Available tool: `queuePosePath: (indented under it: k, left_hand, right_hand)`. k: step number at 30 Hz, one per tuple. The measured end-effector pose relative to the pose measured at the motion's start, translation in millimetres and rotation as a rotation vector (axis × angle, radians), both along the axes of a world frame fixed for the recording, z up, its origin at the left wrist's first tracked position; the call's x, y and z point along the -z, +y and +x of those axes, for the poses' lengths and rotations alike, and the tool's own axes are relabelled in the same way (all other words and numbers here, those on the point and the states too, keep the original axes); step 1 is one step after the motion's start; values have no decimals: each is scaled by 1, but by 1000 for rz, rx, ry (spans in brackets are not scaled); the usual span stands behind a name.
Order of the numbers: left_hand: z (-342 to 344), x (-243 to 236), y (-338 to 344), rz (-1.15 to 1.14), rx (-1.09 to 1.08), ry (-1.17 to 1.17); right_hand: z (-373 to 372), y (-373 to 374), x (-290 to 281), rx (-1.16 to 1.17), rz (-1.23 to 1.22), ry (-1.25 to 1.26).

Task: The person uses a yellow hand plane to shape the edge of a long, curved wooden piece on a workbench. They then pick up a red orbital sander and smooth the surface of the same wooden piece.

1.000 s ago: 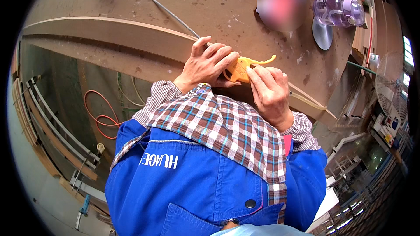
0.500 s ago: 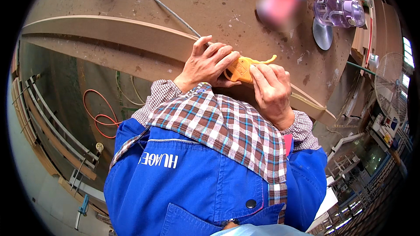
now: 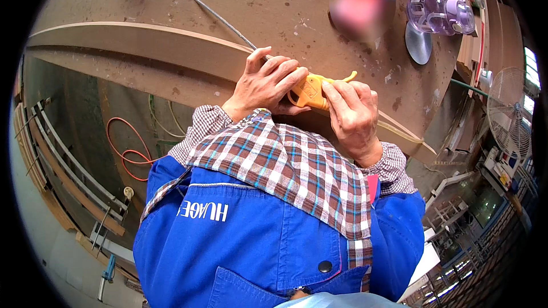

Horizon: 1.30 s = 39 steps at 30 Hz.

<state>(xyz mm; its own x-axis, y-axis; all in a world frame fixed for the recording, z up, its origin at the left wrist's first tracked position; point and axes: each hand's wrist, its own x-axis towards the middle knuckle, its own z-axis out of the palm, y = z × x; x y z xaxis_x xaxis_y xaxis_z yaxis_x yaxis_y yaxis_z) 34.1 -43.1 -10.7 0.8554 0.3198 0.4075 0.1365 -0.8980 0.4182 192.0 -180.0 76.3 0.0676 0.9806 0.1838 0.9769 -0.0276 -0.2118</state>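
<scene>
A yellow air blow gun [image 3: 312, 92] with a long, thin metal nozzle [image 3: 220, 18] lies across both my hands, over the near edge of the bench. My left hand [image 3: 265, 84] is closed round its front part, where the nozzle begins. The nozzle runs out beyond those fingers to the far left, bent near its tip. At the other end my right hand [image 3: 355, 117] pinches the yellow body with thumb and fingers, just below the curved lever. The palm side of each hand is hidden, and so is part of the gun.
A long wooden strip [image 3: 148, 37] lies along the near edge of the stained brown bench [image 3: 274, 0]. At the back right are a purple bottle [image 3: 436, 15], a round metal disc [image 3: 418, 44] and a blurred red object [image 3: 363, 4]. An orange hose [image 3: 123, 151] hangs at left; a fan [image 3: 508, 111] stands right.
The whole view has shifted very slightly, so things sit a little further left. Both hands keep the same grip on the blow gun.
</scene>
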Motion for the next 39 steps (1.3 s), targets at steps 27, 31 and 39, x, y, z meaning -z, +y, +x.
queuePosePath:
  k: [27, 31, 39]
  left_hand:
    - [-1, -1, -1, -16, -4, 19]
    - [-1, 0, -1, -21, 6, 16]
    - [-1, -5, 1, -81, 12, 6]
  right_hand:
    - [1, 1, -1, -9, -9, 41]
    - [11, 0, -1, -89, -8, 30]
    - [47, 13, -8, -386, -62, -113]
